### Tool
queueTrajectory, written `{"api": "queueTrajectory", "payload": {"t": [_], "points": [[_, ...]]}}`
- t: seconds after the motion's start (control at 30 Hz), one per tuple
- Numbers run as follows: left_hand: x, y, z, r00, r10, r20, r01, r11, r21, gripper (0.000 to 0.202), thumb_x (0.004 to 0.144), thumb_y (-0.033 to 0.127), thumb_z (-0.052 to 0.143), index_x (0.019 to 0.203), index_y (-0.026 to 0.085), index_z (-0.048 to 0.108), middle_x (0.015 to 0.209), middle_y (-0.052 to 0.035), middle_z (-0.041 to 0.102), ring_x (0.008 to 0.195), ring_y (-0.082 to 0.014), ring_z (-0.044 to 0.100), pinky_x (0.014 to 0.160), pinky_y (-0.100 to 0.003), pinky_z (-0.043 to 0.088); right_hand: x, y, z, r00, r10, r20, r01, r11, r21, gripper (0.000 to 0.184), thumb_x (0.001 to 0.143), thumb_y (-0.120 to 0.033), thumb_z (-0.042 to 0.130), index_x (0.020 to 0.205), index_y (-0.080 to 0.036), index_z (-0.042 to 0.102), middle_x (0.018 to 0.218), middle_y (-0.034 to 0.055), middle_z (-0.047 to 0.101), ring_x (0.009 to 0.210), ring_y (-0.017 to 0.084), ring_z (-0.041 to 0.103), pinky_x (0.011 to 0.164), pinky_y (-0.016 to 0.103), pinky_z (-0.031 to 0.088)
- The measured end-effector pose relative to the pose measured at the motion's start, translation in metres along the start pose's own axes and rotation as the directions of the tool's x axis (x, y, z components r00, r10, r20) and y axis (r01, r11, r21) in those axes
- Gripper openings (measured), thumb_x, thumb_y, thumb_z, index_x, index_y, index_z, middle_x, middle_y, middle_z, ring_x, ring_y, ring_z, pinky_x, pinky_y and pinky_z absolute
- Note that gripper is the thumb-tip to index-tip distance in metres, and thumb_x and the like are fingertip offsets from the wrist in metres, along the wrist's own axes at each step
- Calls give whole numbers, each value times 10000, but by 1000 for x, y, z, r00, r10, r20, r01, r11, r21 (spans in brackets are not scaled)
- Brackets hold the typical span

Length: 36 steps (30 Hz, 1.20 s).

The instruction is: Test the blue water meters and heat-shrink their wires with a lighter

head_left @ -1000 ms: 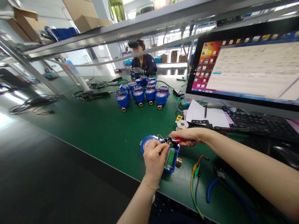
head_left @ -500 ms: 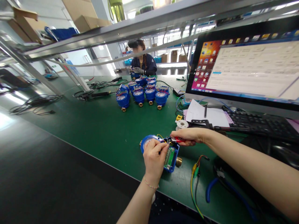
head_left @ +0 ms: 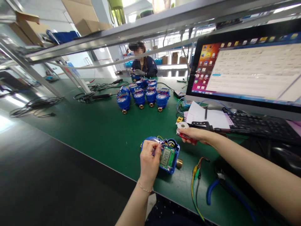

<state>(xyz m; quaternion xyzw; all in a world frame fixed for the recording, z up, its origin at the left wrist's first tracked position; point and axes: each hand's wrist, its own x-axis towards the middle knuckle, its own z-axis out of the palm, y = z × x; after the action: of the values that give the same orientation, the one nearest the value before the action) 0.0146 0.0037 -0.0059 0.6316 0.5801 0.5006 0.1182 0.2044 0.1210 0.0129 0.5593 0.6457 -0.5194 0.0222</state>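
In front of me on the green bench lies a blue water meter (head_left: 176, 153) with brass ends. Its box is uncovered and shows a green circuit board and a small display (head_left: 166, 157) with digits. My left hand (head_left: 150, 157) is over the meter's round dial, mostly hiding it. Thumb and forefinger pinch thin wires (head_left: 162, 145) at the edge of the board. My right hand (head_left: 195, 134) is closed around a red lighter (head_left: 187, 137) with a metal top, held beyond the box and apart from it. No flame can be made out.
Several blue meters (head_left: 139, 99) stand farther back, before a co-worker (head_left: 144, 64) in gloves. To the right are a monitor (head_left: 246, 69), keyboard (head_left: 254, 121), papers (head_left: 199, 113) and a white spool (head_left: 182, 125). Clip leads (head_left: 195, 175) and blue-handled pliers (head_left: 213, 190) lie nearer. A shelf (head_left: 141, 26) spans above.
My right hand has drawn the lighter back from the wires, rightward and away from the meter. My left hand has shifted slightly left, uncovering more of the display.
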Motion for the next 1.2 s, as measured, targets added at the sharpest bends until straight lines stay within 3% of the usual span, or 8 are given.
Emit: {"api": "queueTrajectory", "payload": {"t": [0.1,0.17,0.3,0.4,0.53,0.67,0.83,1.2], "points": [[5,-4,-5,999,-54,-7,54,998,11,128,854,226,492,756,172,556,790,-10,519,755,-119,512,668,-227,415,11,22,4,986,-14,-169,0,996,-86,449,975,-310,355,581,-145,492,491,6,434,433,125,449,453,217,363],[8,-5,-5,997,-75,10,75,997,8,126,852,229,492,764,172,562,792,-10,514,747,-117,512,661,-221,416,16,29,6,956,-88,-278,52,990,-133,351,891,-226,525,551,-144,503,548,33,491,566,176,535,579,266,421],[15,-5,0,993,-112,27,111,994,21,123,843,230,495,774,166,575,788,-9,504,723,-110,513,654,-216,424,15,18,7,834,-333,-439,298,943,-148,143,839,-143,553,723,-142,636,856,79,601,868,223,558,787,295,409],[22,-3,3,989,-143,39,142,989,39,98,821,212,511,774,162,580,776,-1,498,670,-96,507,630,-211,427,15,1,15,754,-476,-453,494,865,-85,124,828,-165,583,922,-156,663,924,39,619,834,176,567,746,255,431],[30,2,5,983,-173,59,168,982,88,68,783,183,532,736,163,578,749,13,494,616,-84,497,599,-205,427,20,-9,33,711,-554,-432,625,780,29,196,726,-177,704,919,-158,679,833,10,646,752,162,578,673,247,439],[34,8,5,985,-160,69,144,972,188,47,769,186,544,771,166,587,789,9,507,628,-88,522,606,-215,438,21,-10,45,690,-553,-467,665,739,107,86,694,-168,713,773,-149,685,724,5,643,682,156,576,627,244,436],[33,11,8,995,-71,76,38,928,370,192,788,250,567,972,211,604,888,-2,523,716,-113,561,634,-230,437,16,-12,50,668,-539,-514,687,712,145,91,701,-160,702,778,-129,664,674,-1,628,633,147,573,576,226,437],[38,5,8,989,-49,137,4,950,312,190,856,251,471,754,199,622,792,0,567,702,-117,554,649,-236,413,11,-11,49,559,-619,-552,711,700,-65,85,752,-103,661,752,-184,686,754,-5,639,750,169,575,692,260,416]]}}
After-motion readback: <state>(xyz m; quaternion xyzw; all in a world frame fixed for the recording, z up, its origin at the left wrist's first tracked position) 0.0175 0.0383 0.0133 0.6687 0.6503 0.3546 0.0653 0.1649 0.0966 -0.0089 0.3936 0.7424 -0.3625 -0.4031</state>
